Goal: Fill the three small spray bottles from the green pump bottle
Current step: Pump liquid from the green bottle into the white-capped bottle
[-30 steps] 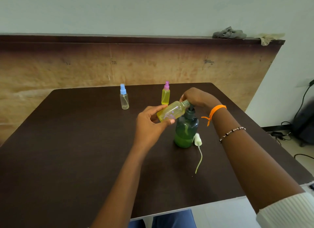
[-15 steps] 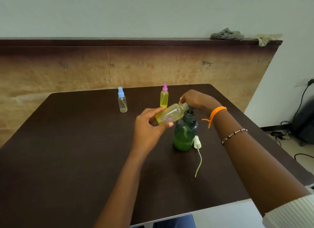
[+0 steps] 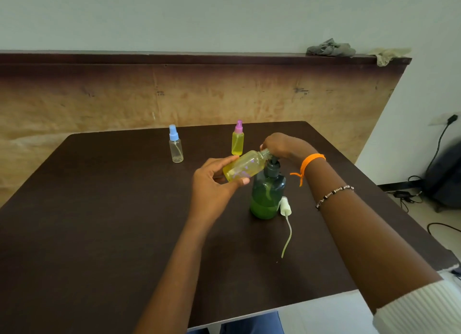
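My left hand [image 3: 212, 184] grips an uncapped small bottle [image 3: 245, 166], tilted with its neck against the pump spout and holding yellow-green liquid. The green pump bottle [image 3: 267, 196] stands at the table's middle, about a third full. My right hand [image 3: 284, 144] rests on top of its dark pump head, fingers curled over it. A white spray cap with a long dip tube [image 3: 285, 207] lies just right of the green bottle. Farther back stand a pink-capped bottle [image 3: 237, 139] full of yellow liquid and a blue-capped bottle [image 3: 175, 145] that looks clear.
All of this sits on a dark brown table [image 3: 99, 221] whose front edge is near me. A wooden panel with a ledge runs behind it, carrying a grey rag [image 3: 330, 48]. Cables and a dark bag [image 3: 446, 179] lie on the floor to the right.
Both hands and the tilted bottle stay at the pump head; only the camera view has shifted slightly.
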A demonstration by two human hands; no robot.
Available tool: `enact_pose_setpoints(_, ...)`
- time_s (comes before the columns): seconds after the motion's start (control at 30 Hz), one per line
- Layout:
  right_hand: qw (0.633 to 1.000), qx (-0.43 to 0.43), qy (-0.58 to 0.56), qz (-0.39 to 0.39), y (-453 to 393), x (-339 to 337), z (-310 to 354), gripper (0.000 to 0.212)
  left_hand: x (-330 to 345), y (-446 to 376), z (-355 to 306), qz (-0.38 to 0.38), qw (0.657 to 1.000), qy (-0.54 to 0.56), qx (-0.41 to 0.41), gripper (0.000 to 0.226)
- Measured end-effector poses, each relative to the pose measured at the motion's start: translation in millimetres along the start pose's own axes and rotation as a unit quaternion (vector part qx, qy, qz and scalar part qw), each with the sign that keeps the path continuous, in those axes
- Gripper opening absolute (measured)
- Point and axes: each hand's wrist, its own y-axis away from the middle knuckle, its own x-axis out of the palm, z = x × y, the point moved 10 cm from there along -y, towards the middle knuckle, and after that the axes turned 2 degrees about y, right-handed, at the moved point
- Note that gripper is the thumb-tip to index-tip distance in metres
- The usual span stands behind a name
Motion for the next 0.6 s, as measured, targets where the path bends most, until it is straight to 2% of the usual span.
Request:
enact_pose_setpoints(0.1, 0.995, 0.010, -0.096, 0.000, 6.6, 1.8, -3.4, 0.037, -0.4, -0.1, -0.1, 0.001, 1.000, 0.001, -0.001, 0.054)
enact_pose_setpoints(0.2, 0.999, 0.027, -0.032, 0.000, 1.0, 7.0, -6.1, 0.028, 1.5, 0.0, 3.1, 0.001, 1.000, -0.008, -0.004, 0.053)
enact_pose_setpoints(0.4, 0.998, 0.040, -0.037, -0.012, 3.2, 3.6, -9.8, 0.028, 1.1, 4.2, 6.3, -0.002, 1.000, 0.001, -0.013, 0.052)
enact_pose_setpoints(0.53, 1.000, -0.009, -0.013, 0.002, 7.4, -1.4, 2.9, 0.032, 1.2, 5.4, 2.6, 0.000, 1.000, 0.006, -0.016, 0.051)
enact_pose_setpoints(0.6, 0.999, -0.016, -0.037, -0.007, 9.3, -4.3, 5.4, 0.026, 1.8, 5.4, 2.5, 0.001, 1.000, 0.008, -0.016, 0.050)
